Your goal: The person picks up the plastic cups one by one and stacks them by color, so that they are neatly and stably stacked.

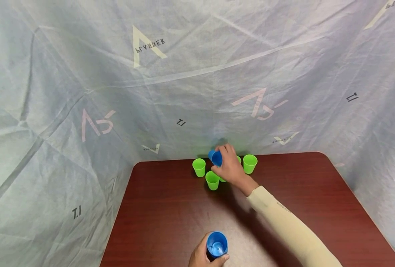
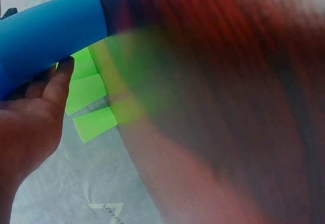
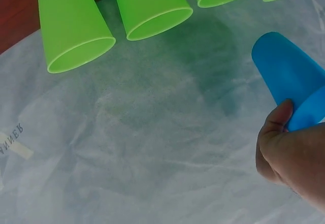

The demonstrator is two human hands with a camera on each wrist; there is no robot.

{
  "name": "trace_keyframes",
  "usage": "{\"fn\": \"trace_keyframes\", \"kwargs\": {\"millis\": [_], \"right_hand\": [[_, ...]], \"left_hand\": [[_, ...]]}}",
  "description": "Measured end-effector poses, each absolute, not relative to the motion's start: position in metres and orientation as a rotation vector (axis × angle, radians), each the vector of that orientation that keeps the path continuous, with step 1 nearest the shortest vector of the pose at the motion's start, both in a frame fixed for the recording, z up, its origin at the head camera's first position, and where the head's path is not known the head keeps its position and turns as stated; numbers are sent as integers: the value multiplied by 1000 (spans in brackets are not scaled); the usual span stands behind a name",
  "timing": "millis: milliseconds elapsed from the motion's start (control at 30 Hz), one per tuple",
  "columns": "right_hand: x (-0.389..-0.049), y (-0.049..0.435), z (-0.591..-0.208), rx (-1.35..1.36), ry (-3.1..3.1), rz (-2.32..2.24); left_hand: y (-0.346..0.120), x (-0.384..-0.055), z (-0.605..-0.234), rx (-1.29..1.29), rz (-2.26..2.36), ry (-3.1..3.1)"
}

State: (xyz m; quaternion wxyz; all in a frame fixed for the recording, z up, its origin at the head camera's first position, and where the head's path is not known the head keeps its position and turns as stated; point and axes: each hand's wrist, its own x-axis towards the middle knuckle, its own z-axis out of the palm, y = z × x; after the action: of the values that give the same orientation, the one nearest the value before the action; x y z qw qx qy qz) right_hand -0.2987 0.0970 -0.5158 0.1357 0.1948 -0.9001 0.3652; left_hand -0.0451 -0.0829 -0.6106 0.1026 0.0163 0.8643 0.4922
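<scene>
My right hand reaches to the back of the table and grips a blue cup by its rim, tilted above the green cups. In the head view that hand partly hides some of them. A green cup stands left of it, another green cup in front, and a third green cup to the right. Near the front edge, my left hand curls round a second blue cup, its mouth facing up toward the head camera. The left wrist view shows this cup from the side.
The dark red wooden table has rounded back corners. Grey-white printed sheeting hangs behind it and along both sides, close to the back edge where the green cups stand.
</scene>
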Motion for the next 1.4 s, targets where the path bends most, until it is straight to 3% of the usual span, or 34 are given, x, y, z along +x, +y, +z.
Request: {"fn": "trace_keyframes", "kwargs": {"millis": [1400], "right_hand": [[-217,107,-522,731,-2402,1150]], "left_hand": [[-83,-49,-606,61,1334,2723]]}}
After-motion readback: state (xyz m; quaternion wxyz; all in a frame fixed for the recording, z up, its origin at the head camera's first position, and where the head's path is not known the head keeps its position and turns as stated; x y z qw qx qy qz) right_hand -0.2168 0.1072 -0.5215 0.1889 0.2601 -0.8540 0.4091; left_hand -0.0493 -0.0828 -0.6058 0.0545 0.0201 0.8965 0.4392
